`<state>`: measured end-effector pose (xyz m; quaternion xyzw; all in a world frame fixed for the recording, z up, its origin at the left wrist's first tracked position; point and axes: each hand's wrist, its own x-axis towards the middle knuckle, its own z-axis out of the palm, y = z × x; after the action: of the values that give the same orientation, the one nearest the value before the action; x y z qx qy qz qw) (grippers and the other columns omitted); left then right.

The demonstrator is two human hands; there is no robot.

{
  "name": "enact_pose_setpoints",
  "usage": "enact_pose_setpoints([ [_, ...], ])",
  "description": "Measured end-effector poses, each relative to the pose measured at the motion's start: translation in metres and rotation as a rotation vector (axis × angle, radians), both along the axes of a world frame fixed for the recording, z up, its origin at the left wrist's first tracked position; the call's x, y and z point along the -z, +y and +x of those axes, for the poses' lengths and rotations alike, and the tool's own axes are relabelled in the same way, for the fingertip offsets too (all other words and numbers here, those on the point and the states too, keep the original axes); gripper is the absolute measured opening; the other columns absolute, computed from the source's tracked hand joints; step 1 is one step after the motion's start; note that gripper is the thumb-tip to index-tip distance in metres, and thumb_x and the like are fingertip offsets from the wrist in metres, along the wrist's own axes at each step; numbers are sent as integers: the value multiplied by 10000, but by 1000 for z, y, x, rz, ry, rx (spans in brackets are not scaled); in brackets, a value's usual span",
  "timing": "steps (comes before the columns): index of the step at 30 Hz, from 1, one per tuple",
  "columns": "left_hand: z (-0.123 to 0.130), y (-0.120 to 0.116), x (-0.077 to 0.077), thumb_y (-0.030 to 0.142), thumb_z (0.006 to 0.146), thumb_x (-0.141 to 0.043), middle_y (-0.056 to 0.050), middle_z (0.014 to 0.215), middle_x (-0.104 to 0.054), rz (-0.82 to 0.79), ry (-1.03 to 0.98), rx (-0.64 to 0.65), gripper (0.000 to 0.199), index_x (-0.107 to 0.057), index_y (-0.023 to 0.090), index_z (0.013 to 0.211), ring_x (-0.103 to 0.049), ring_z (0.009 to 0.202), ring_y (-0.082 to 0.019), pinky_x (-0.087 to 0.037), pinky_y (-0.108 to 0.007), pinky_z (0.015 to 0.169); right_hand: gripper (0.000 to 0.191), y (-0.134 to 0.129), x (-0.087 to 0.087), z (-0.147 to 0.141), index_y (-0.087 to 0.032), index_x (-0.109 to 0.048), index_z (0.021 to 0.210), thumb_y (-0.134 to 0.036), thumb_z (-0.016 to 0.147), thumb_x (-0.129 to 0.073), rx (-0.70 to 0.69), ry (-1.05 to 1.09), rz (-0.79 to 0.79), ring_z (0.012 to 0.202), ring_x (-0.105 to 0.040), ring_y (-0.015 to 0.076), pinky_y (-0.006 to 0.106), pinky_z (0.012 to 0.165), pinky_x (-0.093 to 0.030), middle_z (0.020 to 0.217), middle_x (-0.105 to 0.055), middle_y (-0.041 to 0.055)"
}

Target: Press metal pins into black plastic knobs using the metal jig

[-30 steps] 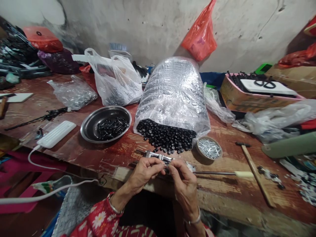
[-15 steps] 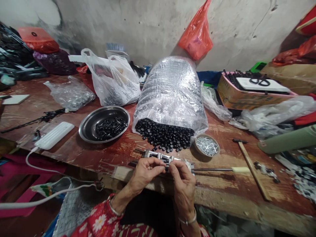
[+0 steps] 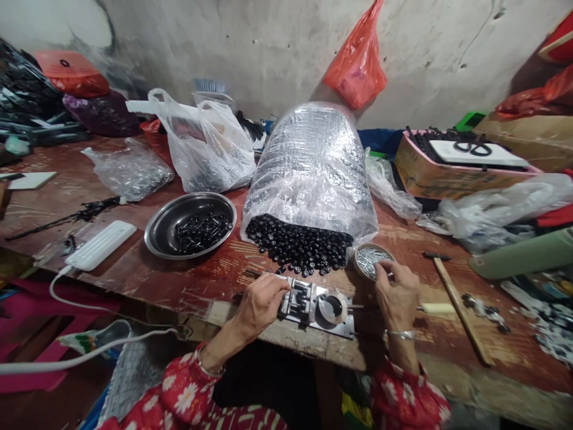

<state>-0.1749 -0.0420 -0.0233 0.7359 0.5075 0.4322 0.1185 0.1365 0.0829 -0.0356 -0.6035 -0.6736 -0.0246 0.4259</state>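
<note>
And the hands have split! A moment ago both were pinched together over the steel jig point(image 3: 298, 304), and now the right hand point(image 3: 396, 292) is out at the small round dish of silver nails point(image 3: 370, 261), its fingertips point(image 3: 380, 269) bunched together and down at the nails, though whether they've pinched any, I can't tell from here. The left hand point(image 3: 262, 304) is back at the jig's left end, fingers close together and on the metal, and I can't say if that's a grip. The jig lies at the front edge of the wooden workbench point(image 3: 215, 286), its round die now in full view. The count: two hands, one jig, one dish of nails, one steel bowl point(image 3: 190, 226) of black stemmed pieces, one big clear bag point(image 3: 308, 161) spilling black round pieces point(image 3: 298, 245), far too many to count, and one hammer point(image 3: 456, 310) off to the right
</note>
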Motion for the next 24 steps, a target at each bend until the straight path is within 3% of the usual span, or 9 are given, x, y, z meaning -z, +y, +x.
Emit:
enact_pose_setpoints([
  [6,2,6,6,96,983,-480,-68,861,-700,32,180,-20,212,-678,167,952,-580,818,-198,-445,-332,750,265,1,18,2,-194,-727,835,-380,901,-551,29,-126,-47,824,-524,243,404,816,-377,825,-657,91],
  [14,-7,9,4,95,949,-563,-45,837,-728,-23,270,-5,175,-712,187,947,-560,811,-208,-431,-349,736,269,1,19,2,-192,-712,919,-387,944,-527,40,-150,-18,847,-560,246,385,809,-383,888,-692,94],
  [20,-7,9,5,109,954,-581,-69,1066,-731,-3,175,10,199,-731,210,1037,-616,946,-214,-495,-366,842,251,-5,12,0,-190,-718,923,-375,970,-554,38,-55,103,834,-593,242,383,816,-416,881,-716,98],
  [24,-10,9,2,122,971,-564,-70,1019,-690,23,70,-14,205,-737,212,1035,-621,963,-202,-513,-349,852,250,-10,8,-3,-189,-713,926,-381,979,-562,58,-50,163,838,-602,244,390,837,-425,857,-715,97],
])
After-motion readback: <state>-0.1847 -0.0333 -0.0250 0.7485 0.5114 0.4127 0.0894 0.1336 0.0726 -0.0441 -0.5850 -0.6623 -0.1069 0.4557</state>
